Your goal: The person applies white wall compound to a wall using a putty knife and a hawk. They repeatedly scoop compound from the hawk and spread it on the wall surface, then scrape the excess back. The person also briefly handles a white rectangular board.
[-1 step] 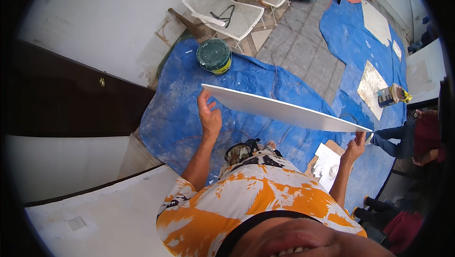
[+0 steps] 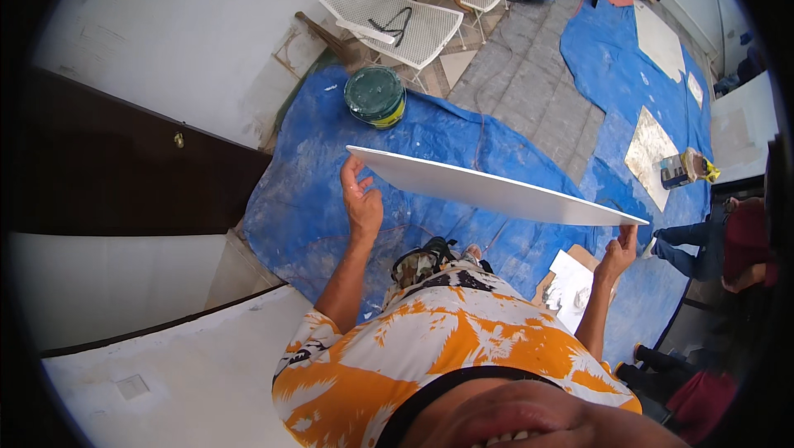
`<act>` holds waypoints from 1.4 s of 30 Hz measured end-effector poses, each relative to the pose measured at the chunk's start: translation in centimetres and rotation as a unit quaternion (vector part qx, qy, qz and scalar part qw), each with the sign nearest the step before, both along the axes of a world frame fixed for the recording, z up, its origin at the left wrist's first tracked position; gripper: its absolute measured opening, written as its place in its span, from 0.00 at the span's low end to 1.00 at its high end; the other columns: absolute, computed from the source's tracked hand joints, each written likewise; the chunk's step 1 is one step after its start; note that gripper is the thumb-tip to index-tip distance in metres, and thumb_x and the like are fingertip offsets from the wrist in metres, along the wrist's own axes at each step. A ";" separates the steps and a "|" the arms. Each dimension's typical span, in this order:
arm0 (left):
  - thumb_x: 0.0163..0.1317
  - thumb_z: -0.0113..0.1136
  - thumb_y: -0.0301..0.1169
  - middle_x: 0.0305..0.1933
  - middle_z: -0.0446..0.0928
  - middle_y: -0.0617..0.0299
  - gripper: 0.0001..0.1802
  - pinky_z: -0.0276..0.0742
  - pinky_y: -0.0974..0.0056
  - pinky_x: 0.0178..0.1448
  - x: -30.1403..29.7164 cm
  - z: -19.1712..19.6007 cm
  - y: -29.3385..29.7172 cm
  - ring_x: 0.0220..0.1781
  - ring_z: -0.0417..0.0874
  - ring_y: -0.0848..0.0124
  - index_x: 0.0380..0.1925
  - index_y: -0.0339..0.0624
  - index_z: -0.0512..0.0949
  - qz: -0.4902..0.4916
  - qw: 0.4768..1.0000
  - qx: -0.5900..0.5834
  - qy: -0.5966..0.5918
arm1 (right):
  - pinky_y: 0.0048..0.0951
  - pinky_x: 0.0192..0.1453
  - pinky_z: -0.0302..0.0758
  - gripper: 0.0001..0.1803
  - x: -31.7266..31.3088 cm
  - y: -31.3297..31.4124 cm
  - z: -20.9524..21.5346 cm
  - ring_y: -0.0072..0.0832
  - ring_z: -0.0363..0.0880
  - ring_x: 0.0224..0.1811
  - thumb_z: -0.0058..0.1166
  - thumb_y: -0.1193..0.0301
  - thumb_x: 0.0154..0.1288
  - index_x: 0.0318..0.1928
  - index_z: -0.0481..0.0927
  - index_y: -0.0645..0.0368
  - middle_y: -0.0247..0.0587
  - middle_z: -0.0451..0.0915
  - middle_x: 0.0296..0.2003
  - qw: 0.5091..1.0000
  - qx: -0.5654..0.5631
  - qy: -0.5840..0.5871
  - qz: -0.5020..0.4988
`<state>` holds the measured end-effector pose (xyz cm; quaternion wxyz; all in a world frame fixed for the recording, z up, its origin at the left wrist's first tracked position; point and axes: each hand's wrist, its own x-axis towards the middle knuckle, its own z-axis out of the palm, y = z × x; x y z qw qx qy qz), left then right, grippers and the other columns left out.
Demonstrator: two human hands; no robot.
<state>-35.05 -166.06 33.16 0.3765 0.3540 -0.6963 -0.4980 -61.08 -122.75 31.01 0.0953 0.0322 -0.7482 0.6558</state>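
A thin white panel (image 2: 488, 188) stretches across in front of me, raised above a blue tarp and seen at a slant. Its left end sits higher in the picture than its right. My left hand (image 2: 361, 204) grips the left end, fingers up at the edge and partly behind it. At the right end, my right hand (image 2: 616, 255) holds the lower corner with its fingertips; some of those fingers are hidden by the panel.
A lidded green bucket (image 2: 375, 97) stands on the blue tarp (image 2: 302, 142) beyond my left hand. White chairs (image 2: 397, 22) are farther off. Cardboard and white sheets (image 2: 569, 283) lie near my right forearm. A tin (image 2: 680, 169) and a person in jeans (image 2: 691, 245) are at the right.
My left hand and the panel's left end have shifted very slightly left. Both hands keep their hold.
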 end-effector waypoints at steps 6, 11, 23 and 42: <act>0.48 0.43 0.12 0.65 0.66 0.52 0.39 0.70 0.56 0.62 1.3 -0.7 -3.6 0.68 0.68 0.58 0.66 0.43 0.63 0.083 0.996 0.013 0.008 | 0.33 0.70 0.64 0.42 -4.9 -7.6 -0.2 0.39 0.69 0.69 0.37 0.87 0.47 0.70 0.63 0.70 0.53 0.71 0.65 0.997 0.000 -0.041 0.064; 0.47 0.43 0.12 0.65 0.66 0.53 0.39 0.70 0.56 0.63 6.8 -2.5 -7.3 0.69 0.67 0.59 0.65 0.44 0.63 0.121 0.991 0.044 0.037 | 0.19 0.43 0.73 0.42 -4.2 -15.0 -0.5 0.36 0.71 0.67 0.36 0.87 0.47 0.71 0.62 0.70 0.52 0.71 0.65 0.989 0.051 0.020 0.137; 0.42 0.40 0.11 0.67 0.63 0.54 0.43 0.72 0.57 0.64 20.4 -0.5 -22.7 0.70 0.66 0.59 0.65 0.43 0.63 0.255 0.961 0.071 0.085 | 0.38 0.75 0.58 0.42 4.1 -40.4 3.0 0.43 0.68 0.70 0.40 0.82 0.47 0.69 0.63 0.72 0.55 0.71 0.65 0.977 0.069 -0.007 0.200; 0.42 0.46 0.15 0.63 0.66 0.56 0.40 0.69 0.61 0.63 27.9 5.7 -31.6 0.65 0.68 0.63 0.63 0.39 0.65 0.542 0.835 -0.016 0.088 | 0.39 0.74 0.60 0.40 5.2 -80.6 9.2 0.43 0.70 0.67 0.37 0.83 0.47 0.67 0.65 0.75 0.57 0.74 0.60 0.858 0.005 0.035 0.512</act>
